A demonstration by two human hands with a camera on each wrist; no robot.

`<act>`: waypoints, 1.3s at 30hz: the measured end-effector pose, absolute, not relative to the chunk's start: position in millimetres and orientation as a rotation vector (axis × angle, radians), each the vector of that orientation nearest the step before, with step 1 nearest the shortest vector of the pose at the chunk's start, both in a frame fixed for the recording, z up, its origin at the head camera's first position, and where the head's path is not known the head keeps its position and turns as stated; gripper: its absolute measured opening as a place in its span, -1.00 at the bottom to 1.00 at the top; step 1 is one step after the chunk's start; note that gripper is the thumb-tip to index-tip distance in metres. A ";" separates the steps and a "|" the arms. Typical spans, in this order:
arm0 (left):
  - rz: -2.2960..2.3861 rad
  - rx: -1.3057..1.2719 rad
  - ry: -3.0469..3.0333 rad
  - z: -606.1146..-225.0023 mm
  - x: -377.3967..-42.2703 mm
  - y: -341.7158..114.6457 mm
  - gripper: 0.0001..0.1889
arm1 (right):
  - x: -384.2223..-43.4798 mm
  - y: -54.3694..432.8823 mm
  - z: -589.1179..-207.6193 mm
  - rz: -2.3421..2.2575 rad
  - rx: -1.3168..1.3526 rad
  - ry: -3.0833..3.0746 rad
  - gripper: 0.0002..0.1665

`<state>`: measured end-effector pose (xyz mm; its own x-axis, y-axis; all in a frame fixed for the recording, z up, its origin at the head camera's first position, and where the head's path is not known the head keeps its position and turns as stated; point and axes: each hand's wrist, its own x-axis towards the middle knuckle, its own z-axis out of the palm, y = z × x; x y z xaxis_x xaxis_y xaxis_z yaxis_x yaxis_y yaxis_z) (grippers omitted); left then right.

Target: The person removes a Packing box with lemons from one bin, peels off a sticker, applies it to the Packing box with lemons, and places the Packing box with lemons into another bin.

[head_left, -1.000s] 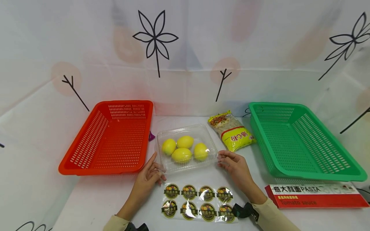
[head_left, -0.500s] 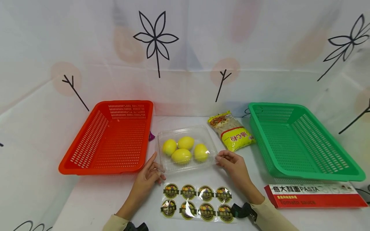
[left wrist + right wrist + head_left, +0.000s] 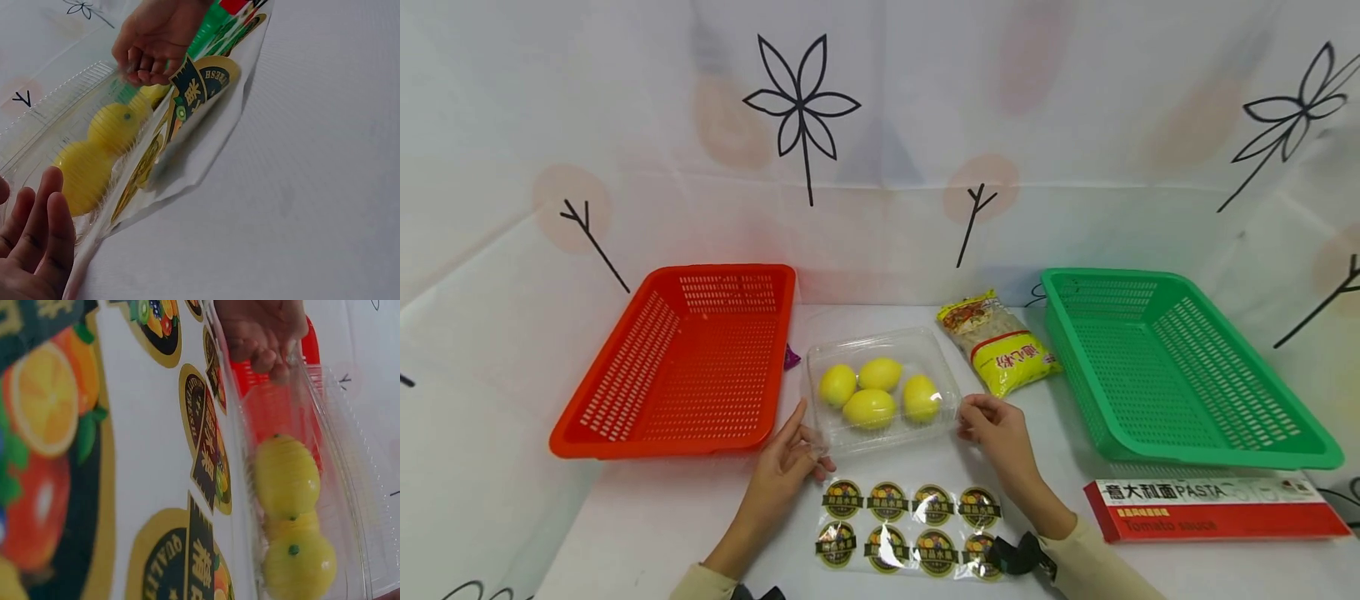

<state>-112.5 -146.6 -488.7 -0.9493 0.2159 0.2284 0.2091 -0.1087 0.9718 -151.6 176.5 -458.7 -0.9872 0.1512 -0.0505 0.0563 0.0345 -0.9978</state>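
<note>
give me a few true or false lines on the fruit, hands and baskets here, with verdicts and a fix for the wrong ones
1. Four lemons lie inside the clear box. True.
2. The right hand holds a lemon. False: its fingers are at the right edge of the clear box.
3. The left hand is at the near left corner of the clear box. True.
4. The red basket stands to the right of the clear box. False: it stands to the left.
5. The sticker sheet lies on the near side of the clear box. True.
</note>
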 end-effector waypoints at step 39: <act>2.199 0.393 2.138 -483.3 -114.7 -151.5 -0.21 | -120.1 204.8 -462.0 1.740 0.185 -2.700 -0.80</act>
<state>-114.7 -151.5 -483.3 -0.9665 0.2110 0.1463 0.1403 -0.0430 0.9892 -120.1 204.8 -462.0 -0.9905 -0.1375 -0.0011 -0.0557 0.4090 -0.9108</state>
